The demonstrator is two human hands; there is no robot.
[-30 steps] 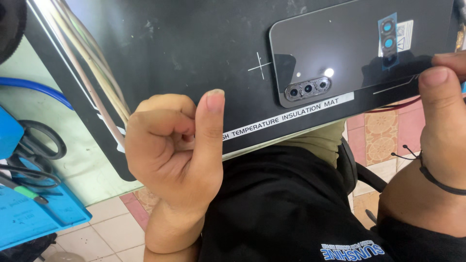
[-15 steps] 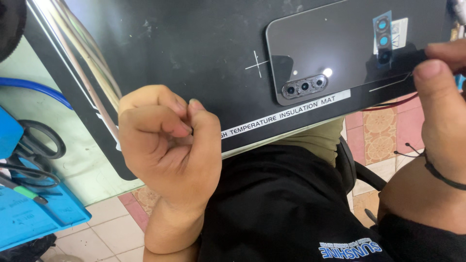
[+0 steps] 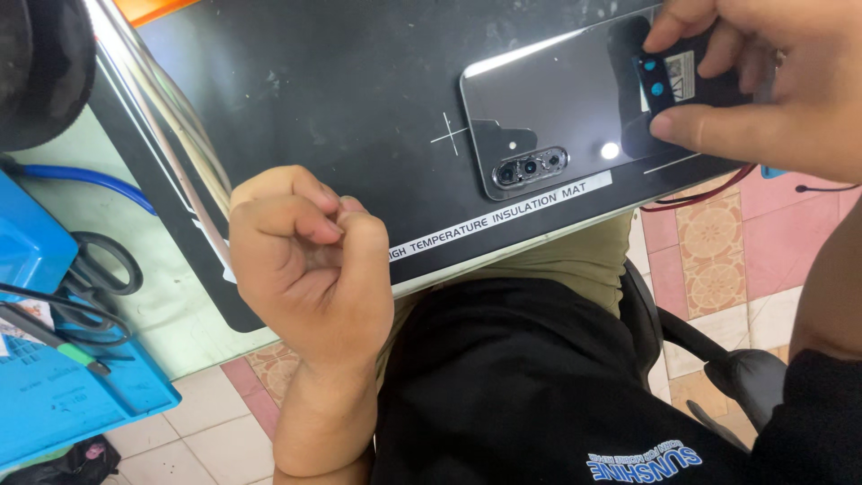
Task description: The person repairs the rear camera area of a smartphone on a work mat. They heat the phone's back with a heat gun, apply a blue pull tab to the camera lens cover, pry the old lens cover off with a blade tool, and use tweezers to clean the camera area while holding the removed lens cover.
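While my right hand (image 3: 763, 81) sits in the upper right of the frame, its thumb and fingers are pinched together on a small dark camera strip (image 3: 654, 85) with blue lens rings, held just over the upper right part of the phone (image 3: 575, 117). The phone lies back up on the black mat (image 3: 341, 99), right of centre near the top, its camera opening (image 3: 530, 167) showing low on the left of its glossy back. Its lower edge runs close to the near edge of the mat, where a white printed band (image 3: 503, 214) follows the border.

My left hand (image 3: 310, 260) is curled into a loose fist at centre left, fingers folded together against the thumb; I cannot tell whether anything is inside it. It rests at the mat's near edge, well apart from the phone, with bare mat between them marked by a small white cross (image 3: 449, 136).

Left of the mat's corner, a blue tray (image 3: 54, 395) with black-handled scissors (image 3: 99, 269) fills the lower left. Below the bench edge are my dark shirt (image 3: 539, 386) and pink floor tiles (image 3: 736, 242) at right.
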